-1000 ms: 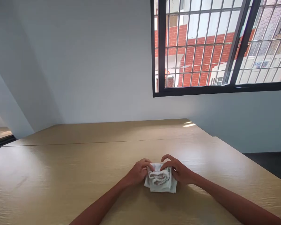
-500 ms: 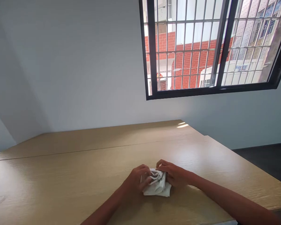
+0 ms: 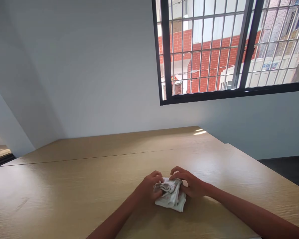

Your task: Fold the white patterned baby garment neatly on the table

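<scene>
On our pale wood-grained table (image 3: 77,186), our bare left hand (image 3: 150,186) and right hand (image 3: 191,183), slightly apart, pinch one rumpled, folded white cloth (image 3: 171,198).

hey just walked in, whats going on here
A person is handling a small, folded white cloth with both bare hands on a wooden table. The left hand grips its left side, with the thumb over the fold, and the right hand has its fingers on the top and right side. Right now the cloth lies bunched and somewhat rumpled in layers between the hands. Beyond the table are a plain wall and a barred window.
</scene>
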Available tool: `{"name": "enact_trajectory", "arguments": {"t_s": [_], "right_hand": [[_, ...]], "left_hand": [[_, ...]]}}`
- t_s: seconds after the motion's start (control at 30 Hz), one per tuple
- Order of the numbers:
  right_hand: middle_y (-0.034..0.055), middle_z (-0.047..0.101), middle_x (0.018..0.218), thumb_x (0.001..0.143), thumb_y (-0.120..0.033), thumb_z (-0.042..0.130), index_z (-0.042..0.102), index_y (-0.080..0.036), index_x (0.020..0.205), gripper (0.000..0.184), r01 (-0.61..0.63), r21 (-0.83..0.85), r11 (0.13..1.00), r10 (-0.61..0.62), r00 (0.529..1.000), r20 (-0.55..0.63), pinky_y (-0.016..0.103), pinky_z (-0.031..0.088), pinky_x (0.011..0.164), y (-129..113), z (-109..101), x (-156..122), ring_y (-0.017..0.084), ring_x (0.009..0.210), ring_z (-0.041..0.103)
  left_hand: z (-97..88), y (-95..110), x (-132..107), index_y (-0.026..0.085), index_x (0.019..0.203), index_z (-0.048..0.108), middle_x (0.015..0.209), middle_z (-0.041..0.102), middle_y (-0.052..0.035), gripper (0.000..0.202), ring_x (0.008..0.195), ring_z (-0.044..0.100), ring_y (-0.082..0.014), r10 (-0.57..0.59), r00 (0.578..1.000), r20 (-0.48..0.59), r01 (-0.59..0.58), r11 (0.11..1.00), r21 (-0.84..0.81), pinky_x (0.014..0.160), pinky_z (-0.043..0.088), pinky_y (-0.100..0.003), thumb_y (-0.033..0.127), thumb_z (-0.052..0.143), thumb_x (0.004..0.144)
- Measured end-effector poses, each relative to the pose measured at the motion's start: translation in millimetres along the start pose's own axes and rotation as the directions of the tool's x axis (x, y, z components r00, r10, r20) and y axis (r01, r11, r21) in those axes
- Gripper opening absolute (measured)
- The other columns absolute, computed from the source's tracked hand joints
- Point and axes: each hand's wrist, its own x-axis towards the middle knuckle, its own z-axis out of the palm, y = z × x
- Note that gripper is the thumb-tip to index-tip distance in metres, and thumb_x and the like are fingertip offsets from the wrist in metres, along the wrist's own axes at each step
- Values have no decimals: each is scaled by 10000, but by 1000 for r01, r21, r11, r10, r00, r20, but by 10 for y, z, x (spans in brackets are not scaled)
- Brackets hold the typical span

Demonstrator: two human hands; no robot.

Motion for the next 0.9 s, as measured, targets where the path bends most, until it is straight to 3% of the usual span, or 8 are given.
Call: {"name": "enact_trajectory", "arguments": {"t_s": [0.13,0.3,0.4,0.67,0.9], "right_hand": [[112,440,1171,1020,-424,524,492,-138,1214,347,-36,168,985,40,999,-20,359,512,754,83,-12,-3,217,884,533],[103,454,1139,1013,-391,551,511,-134,1175,307,-80,199,977,91,995,-46,319,514,704,161,4,-15,200,846,534],[97,465,1121,1003,-378,570,526,-135,1154,289,-91,172,981,99,994,-38,317,513,705,179,13,-18,193,830,531],[87,490,1077,1010,-395,549,550,-136,1118,280,-67,70,995,69,997,-29,311,493,703,170,19,-7,192,825,525],[79,503,1043,998,-403,564,559,-132,1090,286,-50,9,999,50,999,-12,320,480,716,147,15,7,200,835,523]], "left_hand": [[-5,-44,3,156,994,583,1103,543,-80,253,889,560,-195,-9,999,36,8,1000,27,766,517,-364,373,630,873],[-30,25,31,147,968,560,934,562,-48,226,832,560,-184,-64,985,-161,71,997,37,755,503,-359,365,575,912],[-45,57,33,146,906,566,929,564,-47,220,822,557,-177,-59,975,-213,67,997,34,752,500,-349,365,564,919],[-44,21,26,142,907,564,910,556,-39,209,767,548,-159,-52,983,-178,58,998,31,694,501,-316,350,584,909],[-32,97,36,150,945,587,1075,551,-72,146,933,557,-196,-11,997,-80,15,998,53,808,513,-370,293,567,922]]}}
